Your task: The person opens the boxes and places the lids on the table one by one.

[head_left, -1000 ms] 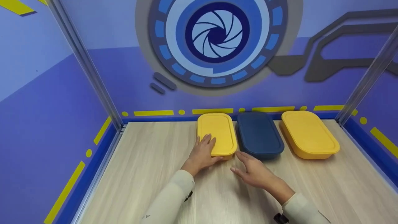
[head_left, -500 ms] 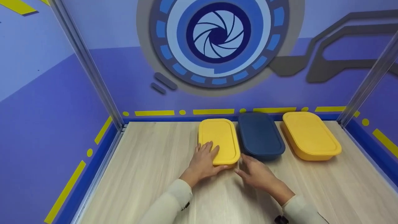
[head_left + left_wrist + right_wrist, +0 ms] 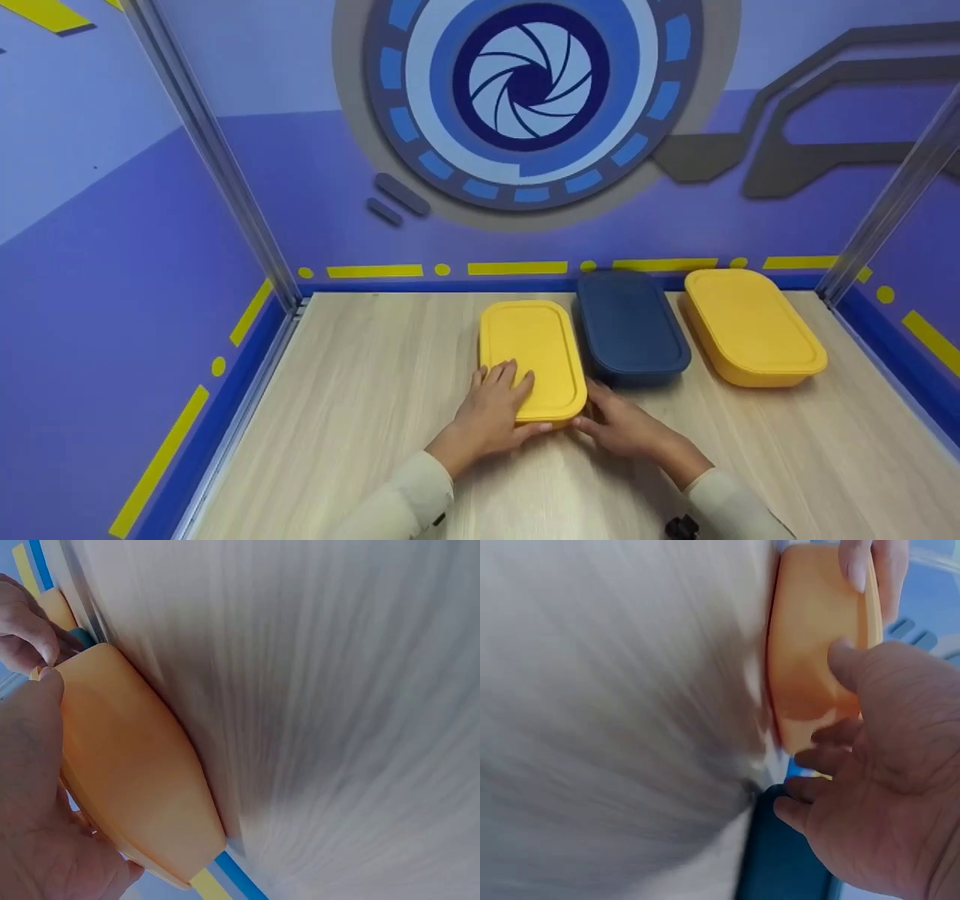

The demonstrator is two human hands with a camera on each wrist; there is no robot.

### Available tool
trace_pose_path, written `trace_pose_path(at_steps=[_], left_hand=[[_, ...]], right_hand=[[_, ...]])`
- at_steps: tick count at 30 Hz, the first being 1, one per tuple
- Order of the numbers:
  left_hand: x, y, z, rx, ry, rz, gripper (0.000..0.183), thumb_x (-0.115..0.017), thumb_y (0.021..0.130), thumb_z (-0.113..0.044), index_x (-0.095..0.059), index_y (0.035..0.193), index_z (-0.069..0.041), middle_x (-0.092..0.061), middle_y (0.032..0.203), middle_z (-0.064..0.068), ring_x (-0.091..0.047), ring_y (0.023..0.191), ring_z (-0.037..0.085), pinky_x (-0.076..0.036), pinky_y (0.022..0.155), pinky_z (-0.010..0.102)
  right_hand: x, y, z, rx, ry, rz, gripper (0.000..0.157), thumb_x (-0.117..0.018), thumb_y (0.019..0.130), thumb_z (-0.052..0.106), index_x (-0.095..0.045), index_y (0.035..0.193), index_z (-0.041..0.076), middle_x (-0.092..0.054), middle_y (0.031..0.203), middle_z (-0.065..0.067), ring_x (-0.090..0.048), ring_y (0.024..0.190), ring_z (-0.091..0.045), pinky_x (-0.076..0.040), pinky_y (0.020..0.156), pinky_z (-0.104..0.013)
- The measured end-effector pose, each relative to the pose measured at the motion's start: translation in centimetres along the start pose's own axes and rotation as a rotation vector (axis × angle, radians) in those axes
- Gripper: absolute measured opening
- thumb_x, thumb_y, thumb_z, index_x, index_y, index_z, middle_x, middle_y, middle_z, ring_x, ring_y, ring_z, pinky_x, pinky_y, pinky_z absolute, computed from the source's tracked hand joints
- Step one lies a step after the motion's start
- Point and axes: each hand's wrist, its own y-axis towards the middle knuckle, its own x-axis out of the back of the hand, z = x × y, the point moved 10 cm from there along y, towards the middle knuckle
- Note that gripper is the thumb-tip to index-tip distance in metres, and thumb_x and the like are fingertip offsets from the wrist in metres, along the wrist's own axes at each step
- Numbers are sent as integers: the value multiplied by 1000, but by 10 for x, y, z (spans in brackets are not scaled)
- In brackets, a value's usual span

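Observation:
A yellow lidded lunch box (image 3: 534, 337) lies lengthwise in the middle of the table. My left hand (image 3: 487, 412) grips its front left part, with fingers spread on the lid and the thumb along the front. My right hand (image 3: 626, 424) is at the front right corner, thumb by the front wall and loosely bent fingers by the right side. In the right wrist view, that thumb overlaps the yellow wall (image 3: 810, 637), and the fingers lie between it and a dark blue lunch box (image 3: 780, 855). In the left wrist view, the box's front wall (image 3: 135, 757) faces the camera.
The dark blue lunch box (image 3: 634, 322) stands just right of the yellow one, near the back wall. Farther right is another yellow lunch box (image 3: 756, 326). Printed panels (image 3: 420, 240) and metal posts (image 3: 225, 165) border the wooden table (image 3: 352, 375).
The yellow lunch box has slid toward me, away from the back wall, together with my left hand. My right hand has come closer to its front right corner. The other two boxes stay put.

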Motion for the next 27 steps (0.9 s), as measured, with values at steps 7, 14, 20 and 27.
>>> trace_pose_path(at_steps=[7,14,20,27], left_hand=[[-4,-8,-2,-1,-52,20,103,-30,93,-93,-38,167,-22,-36,173,13,-34,161,30,-29,129,60],[-7,-13,-4,1,-62,37,111,-34,87,-98,-35,168,-22,-33,175,13,-32,162,31,-27,130,61],[-6,-11,-5,8,-51,50,111,-39,86,-98,-32,169,-24,-32,175,12,-32,162,30,-26,130,60],[-1,-7,-9,-13,-45,36,108,-35,85,-100,-36,167,-29,-44,160,11,-40,148,29,-33,122,58]], right_hand=[[-11,-1,-11,-58,73,112,95,-75,100,44,-22,172,14,-24,177,-19,-25,163,-46,-9,128,-75],[-24,-1,-15,-91,64,221,105,-75,96,56,-13,174,20,-5,182,-14,5,166,-50,18,115,-84],[-25,-2,-27,-142,170,315,98,-67,100,59,-16,173,20,0,181,-17,9,166,-48,18,120,-80],[-31,-6,-30,-146,181,351,94,-64,102,59,-19,173,18,-2,182,-17,10,167,-47,18,121,-78]])
